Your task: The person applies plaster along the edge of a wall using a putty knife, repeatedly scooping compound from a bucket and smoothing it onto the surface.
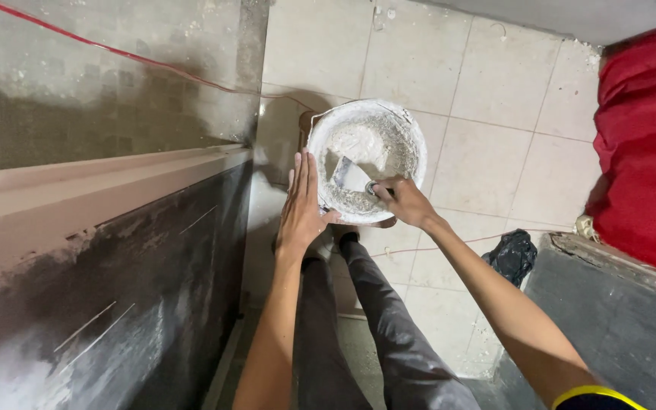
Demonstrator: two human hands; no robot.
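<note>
Prob. reno site: plaster bucket (pixel 367 161), dusty floor tiles (pixel 487 99).

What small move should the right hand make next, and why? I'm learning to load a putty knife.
Probably draw the putty knife toward the near wall of the bucket to gather paste. The right hand holds its handle with the blade down in the white paste, while the left hand lies flat against the bucket's rim, bracing it.
</note>
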